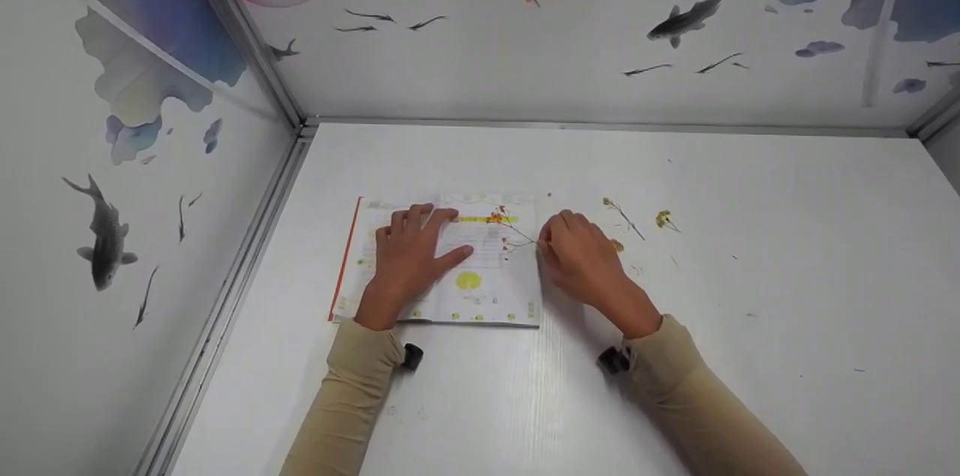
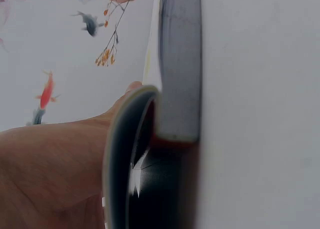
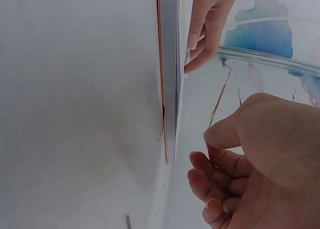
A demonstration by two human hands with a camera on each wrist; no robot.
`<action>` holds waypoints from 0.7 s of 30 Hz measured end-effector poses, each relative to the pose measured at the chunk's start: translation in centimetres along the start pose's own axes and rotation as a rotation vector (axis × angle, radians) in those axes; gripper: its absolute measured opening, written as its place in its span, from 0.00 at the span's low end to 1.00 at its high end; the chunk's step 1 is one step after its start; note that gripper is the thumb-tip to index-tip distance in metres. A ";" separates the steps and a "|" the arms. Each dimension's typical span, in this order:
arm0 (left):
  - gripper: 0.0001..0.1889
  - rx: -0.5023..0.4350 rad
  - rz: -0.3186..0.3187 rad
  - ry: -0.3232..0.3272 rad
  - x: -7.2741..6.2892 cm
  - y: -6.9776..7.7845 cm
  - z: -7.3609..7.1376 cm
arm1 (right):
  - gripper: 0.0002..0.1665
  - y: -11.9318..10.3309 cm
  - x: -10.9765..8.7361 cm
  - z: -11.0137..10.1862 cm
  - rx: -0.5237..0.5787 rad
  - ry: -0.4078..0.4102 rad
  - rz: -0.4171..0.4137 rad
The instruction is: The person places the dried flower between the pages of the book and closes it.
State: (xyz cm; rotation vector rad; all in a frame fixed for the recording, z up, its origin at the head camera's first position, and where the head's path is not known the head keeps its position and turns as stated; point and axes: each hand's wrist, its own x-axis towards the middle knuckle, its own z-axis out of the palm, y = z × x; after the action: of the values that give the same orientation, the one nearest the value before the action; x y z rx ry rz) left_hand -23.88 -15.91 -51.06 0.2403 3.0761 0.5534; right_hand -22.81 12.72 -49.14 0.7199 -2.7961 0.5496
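Sprig [image 1: 498, 219], thin and dry with small orange buds, is what I see pinched in the bare right hand [image 1: 581, 258] in my head view. The buds are over the right page of a thick open book with white paper and yellow pictures [image 1: 484, 303], on a smooth white table [image 1: 750, 386]. The bare left hand [image 1: 409, 247] rests on the book, fingers spread. Past the right hand lie a long-stemmed dry yellow flower [image 1: 625, 217] and a short dry yellow flower [image 1: 664, 219].

In my left wrist view, I see a gap between the buds and the paper.

In my right wrist view, the thumb and first finger squeeze the stem, and the book's orange cover shows.
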 end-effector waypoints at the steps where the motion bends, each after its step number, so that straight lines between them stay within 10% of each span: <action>1: 0.37 0.003 0.000 0.001 0.0 0.0 0.0 | 0.05 -0.3 0.3 0.3 0.000 0.010 -0.010; 21: 0.39 -0.006 0.005 0.004 -0.2 0.0 -0.1 | 0.10 -2.2 2.6 1.7 0.069 -0.190 0.145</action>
State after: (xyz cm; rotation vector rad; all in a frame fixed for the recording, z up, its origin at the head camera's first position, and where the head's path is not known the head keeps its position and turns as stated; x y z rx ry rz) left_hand -23.65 -15.95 -50.95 0.2473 3.0779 0.5634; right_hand -24.10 9.13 -49.31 0.6159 -3.0372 0.6369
